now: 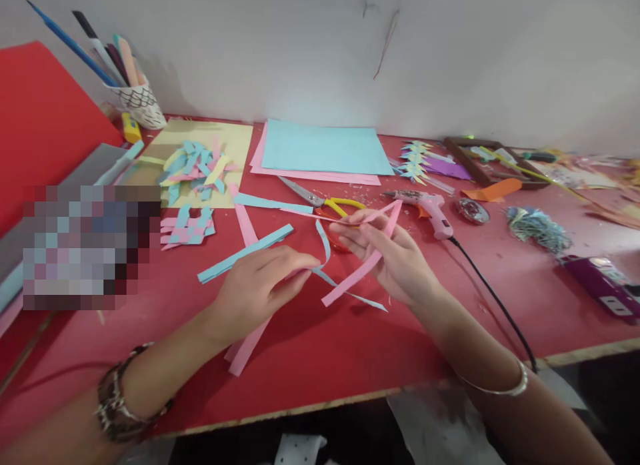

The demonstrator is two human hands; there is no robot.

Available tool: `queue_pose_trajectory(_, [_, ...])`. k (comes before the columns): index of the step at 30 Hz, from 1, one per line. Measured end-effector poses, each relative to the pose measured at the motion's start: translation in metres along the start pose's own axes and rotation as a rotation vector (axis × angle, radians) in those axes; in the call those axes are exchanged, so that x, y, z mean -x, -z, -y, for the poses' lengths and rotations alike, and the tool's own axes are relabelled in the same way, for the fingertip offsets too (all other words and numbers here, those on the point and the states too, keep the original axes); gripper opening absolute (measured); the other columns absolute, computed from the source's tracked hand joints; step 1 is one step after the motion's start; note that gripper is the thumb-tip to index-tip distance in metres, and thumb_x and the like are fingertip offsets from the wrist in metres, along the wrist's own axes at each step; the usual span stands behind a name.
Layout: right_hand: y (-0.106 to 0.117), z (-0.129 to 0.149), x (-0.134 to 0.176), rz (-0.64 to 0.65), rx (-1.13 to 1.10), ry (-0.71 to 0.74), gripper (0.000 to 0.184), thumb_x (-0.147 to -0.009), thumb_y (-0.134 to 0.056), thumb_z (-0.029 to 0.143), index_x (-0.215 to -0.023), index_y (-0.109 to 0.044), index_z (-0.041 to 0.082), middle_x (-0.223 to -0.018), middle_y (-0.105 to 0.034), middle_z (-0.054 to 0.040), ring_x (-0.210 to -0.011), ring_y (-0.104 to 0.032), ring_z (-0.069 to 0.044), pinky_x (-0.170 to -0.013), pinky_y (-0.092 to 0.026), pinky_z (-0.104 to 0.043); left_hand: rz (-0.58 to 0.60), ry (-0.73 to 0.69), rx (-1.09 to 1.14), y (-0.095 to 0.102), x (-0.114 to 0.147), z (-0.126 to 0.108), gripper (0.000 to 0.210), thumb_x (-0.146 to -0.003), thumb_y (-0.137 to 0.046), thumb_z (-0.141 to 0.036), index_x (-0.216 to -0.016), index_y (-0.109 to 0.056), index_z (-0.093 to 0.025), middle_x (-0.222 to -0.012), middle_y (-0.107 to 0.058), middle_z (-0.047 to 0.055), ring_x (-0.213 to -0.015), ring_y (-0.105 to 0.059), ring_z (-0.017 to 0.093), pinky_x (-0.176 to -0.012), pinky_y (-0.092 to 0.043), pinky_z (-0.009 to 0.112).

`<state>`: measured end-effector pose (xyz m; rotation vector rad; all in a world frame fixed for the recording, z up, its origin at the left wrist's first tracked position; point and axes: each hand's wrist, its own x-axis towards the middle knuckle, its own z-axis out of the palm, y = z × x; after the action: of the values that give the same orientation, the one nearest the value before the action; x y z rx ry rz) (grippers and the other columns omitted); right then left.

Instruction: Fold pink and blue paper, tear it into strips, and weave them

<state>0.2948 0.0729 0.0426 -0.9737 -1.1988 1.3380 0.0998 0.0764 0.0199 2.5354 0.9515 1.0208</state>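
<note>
In the middle of the red table, my right hand (403, 261) pinches a pink paper strip (353, 278), one end of which slants down to the left. My left hand (263, 285) is closed at the fingertips on a narrow blue paper strip (325, 241) that curls up and trails to the right. Pink shows between those fingers too, but its extent is hidden. Beneath my left hand lie longer pink strips (249, 353) and a folded blue strip (245, 253). Scissors (345, 203) with yellow and red handles lie just behind my hands.
A pink glue gun (423, 205) with a black cord lies right of the scissors. Blue sheets (325, 147) rest at the back. Left are cut paper pieces (197, 165), a woven paper piece (187, 226) and a pen cup (140, 101). A wooden frame (453, 159) and purple box (603, 285) are right.
</note>
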Motion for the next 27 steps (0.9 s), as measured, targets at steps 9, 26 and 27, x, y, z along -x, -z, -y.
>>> queue_pose_trajectory(9, [0.014,0.003,-0.009,-0.343,0.057,0.193,0.011,-0.078,-0.050,0.031,-0.072,-0.045,0.023,-0.083,-0.057,0.0015,-0.097,-0.057,-0.014,-0.084,-0.046,-0.030,-0.021,-0.014,0.001,0.001,0.000,-0.002,0.015,-0.083,-0.044,-0.021,-0.089,-0.058,-0.023,-0.078,-0.067,-0.002,-0.072,-0.060,0.010,-0.069,-0.044,0.019])
queue_pose_trajectory(26, [0.004,0.016,0.001,-0.472,0.435,0.513,0.016,-0.086,-0.031,0.039,-0.091,-0.044,0.030,-0.105,-0.050,-0.0010,-0.113,-0.047,-0.017,-0.077,-0.044,-0.028,0.106,-0.045,-0.013,-0.004,0.002,-0.003,0.021,-0.085,-0.039,-0.025,-0.089,-0.060,-0.025,-0.074,-0.067,-0.002,-0.068,-0.060,0.011,-0.062,-0.043,0.020])
queue_pose_trajectory(27, [0.003,0.017,0.002,-0.491,0.436,0.518,0.016,-0.087,-0.030,0.037,-0.091,-0.043,0.030,-0.105,-0.050,-0.0009,-0.113,-0.047,-0.016,-0.079,-0.044,-0.028,0.116,-0.061,-0.006,-0.005,0.002,-0.003,0.021,-0.085,-0.039,-0.025,-0.089,-0.059,-0.026,-0.075,-0.067,-0.002,-0.068,-0.060,0.011,-0.063,-0.043,0.020])
